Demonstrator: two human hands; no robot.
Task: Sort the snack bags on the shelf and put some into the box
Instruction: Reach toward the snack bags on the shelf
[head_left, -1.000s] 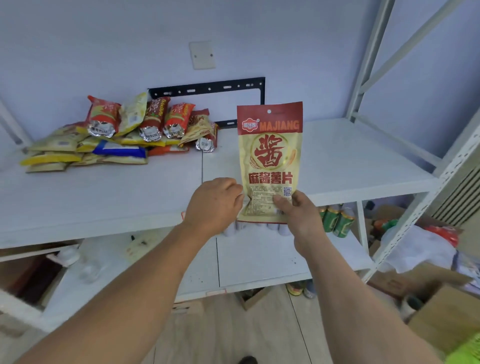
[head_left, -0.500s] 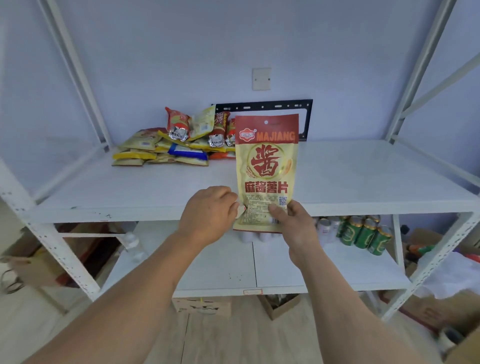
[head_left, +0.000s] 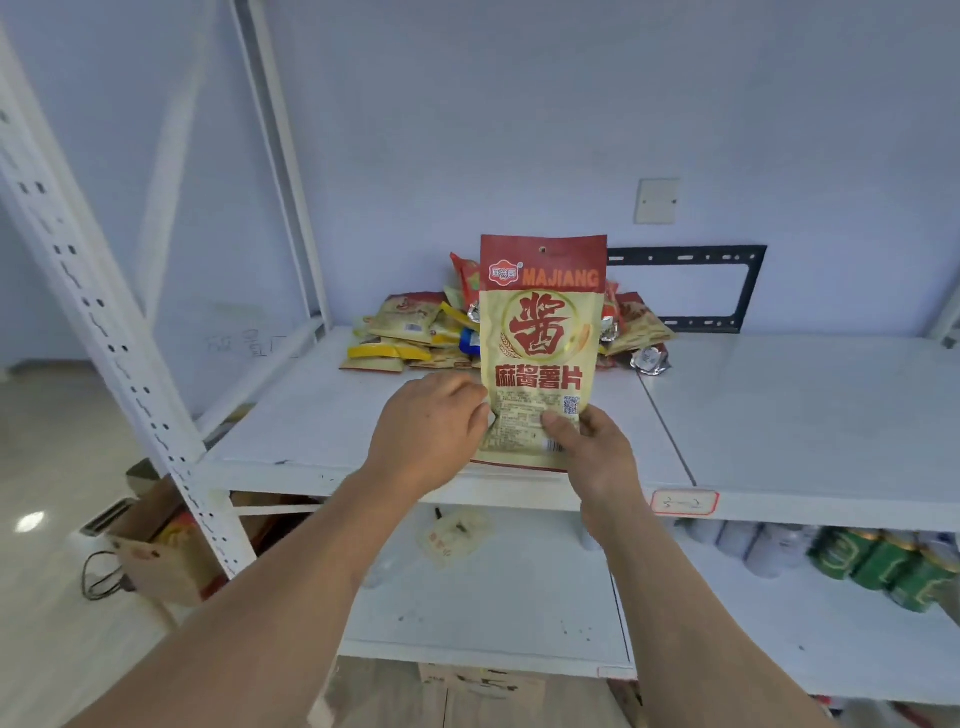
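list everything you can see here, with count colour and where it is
MAJIANG snack bag: one, cream with dark red top band, held upright above the front of the upper shelf
pile of snack bags: count unclear, yellow, red, blue and silver, at the back of the upper shelf behind the held bag
shelf unit: one, white metal, two levels showing
shelf label: one, white with red border, on the upper shelf's front edge
cans: several, green and silver, lower shelf at right
cardboard box: one, brown, on the floor at left
black bracket: one, on the wall
wall plate: one, white, on the wall
left hand: grips the bag's lower left edge
right hand: fingers pinch its lower right corner
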